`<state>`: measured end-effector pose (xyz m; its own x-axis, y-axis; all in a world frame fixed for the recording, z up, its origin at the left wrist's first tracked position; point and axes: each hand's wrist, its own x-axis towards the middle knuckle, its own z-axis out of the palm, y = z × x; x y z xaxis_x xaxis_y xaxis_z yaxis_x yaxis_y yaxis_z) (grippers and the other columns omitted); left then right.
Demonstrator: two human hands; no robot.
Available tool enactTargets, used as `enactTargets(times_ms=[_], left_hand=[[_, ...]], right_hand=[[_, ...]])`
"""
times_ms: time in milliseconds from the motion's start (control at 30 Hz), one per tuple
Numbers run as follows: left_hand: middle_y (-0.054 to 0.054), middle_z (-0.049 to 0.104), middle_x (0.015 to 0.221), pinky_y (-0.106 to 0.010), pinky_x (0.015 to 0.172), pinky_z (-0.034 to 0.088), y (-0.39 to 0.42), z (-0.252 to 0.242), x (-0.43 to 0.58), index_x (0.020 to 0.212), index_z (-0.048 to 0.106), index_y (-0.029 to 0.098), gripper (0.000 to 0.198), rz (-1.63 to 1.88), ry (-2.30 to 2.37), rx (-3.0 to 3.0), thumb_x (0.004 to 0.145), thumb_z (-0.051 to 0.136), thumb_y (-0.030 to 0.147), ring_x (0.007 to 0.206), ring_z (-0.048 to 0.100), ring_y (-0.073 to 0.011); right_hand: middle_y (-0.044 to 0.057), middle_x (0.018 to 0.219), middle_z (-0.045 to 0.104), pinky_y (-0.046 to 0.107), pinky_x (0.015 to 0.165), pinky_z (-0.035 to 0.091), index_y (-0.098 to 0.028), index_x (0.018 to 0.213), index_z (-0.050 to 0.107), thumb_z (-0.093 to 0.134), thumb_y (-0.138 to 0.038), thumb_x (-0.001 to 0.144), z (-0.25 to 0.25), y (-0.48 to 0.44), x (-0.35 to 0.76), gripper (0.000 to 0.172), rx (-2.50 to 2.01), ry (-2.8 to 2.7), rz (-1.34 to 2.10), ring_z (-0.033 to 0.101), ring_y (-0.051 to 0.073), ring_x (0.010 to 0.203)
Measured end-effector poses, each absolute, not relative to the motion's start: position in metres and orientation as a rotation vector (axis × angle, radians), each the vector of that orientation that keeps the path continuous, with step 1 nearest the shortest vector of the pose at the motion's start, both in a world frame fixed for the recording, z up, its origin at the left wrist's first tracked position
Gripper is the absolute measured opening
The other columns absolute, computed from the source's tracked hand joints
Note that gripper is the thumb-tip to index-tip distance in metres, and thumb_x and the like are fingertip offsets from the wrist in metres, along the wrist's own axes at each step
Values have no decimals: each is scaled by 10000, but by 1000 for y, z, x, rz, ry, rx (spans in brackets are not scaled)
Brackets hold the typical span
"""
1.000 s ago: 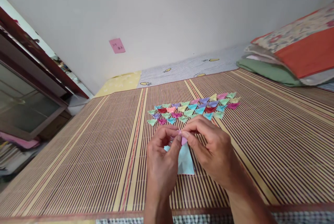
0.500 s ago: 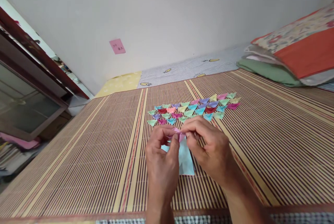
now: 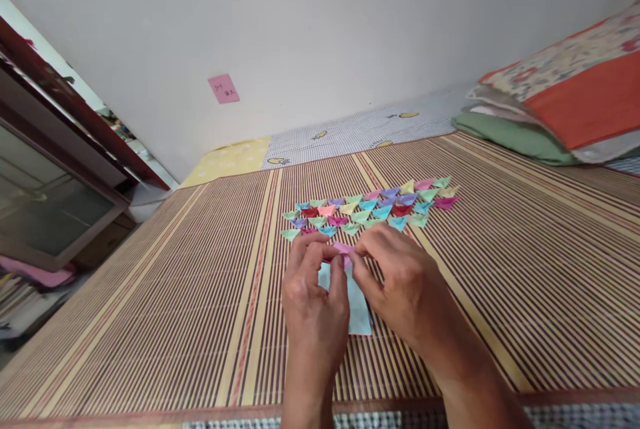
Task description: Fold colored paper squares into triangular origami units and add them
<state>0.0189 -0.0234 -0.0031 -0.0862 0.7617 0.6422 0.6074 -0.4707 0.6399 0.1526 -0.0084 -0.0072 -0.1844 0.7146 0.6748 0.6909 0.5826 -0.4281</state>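
A small folded piece of pink paper (image 3: 344, 250) is held up between my two hands. My left hand (image 3: 315, 289) pinches its left side with thumb and fingers. From the other side, my right hand (image 3: 397, 275) grips the paper's right end between thumb and forefinger. Light blue paper (image 3: 359, 309) lies on the mat below, partly hidden by my hands. Just beyond my fingers, several small folded paper boats (image 3: 361, 216) in many colours stand in rows. My fingers cover part of the nearest row.
A striped bamboo mat (image 3: 200, 309) spreads under everything. Folded bedding (image 3: 520, 139) and an orange floral pillow (image 3: 585, 105) are stacked at the right. Behind the mat rises a white wall with a pink note (image 3: 223, 89). A glass-panelled door (image 3: 45, 195) stands at the left.
Both hands have shifted slightly on the pink paper, and its visible shape has altered a little. The paper boats and the blue paper stay in place.
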Motion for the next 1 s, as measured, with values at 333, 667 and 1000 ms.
enactTargets(times_ms=[333, 667, 1000], left_hand=[[-69, 623, 1067, -369, 786, 551, -21, -10, 28, 886, 671, 219, 193, 1593, 1469, 2014, 951, 590, 57, 961, 653, -212], [-56, 698, 1149, -343, 853, 557, -20, -7, 27, 1161, 721, 288, 288, 1478, 1256, 1704, 934, 663, 120, 1021, 675, -213], [-179, 750, 1098, -418, 931, 577, -9, -23, 32, 1110, 767, 103, 431, 1315, 720, 610, 962, 646, 490, 1125, 692, -311]], right_hand=[[74, 911, 731, 376, 743, 498, -177, 1008, 697, 573, -65, 912, -9, -14, 153, 193, -1326, -1857, 214, 711, 257, 839], [61, 879, 722, 340, 689, 476, -180, 897, 676, 595, -58, 887, -11, -9, 157, 147, -1328, -1847, 249, 714, 249, 821], [78, 893, 684, 374, 713, 499, -162, 892, 700, 590, -34, 885, -10, -10, 151, 169, -1297, -1952, 114, 660, 258, 834]])
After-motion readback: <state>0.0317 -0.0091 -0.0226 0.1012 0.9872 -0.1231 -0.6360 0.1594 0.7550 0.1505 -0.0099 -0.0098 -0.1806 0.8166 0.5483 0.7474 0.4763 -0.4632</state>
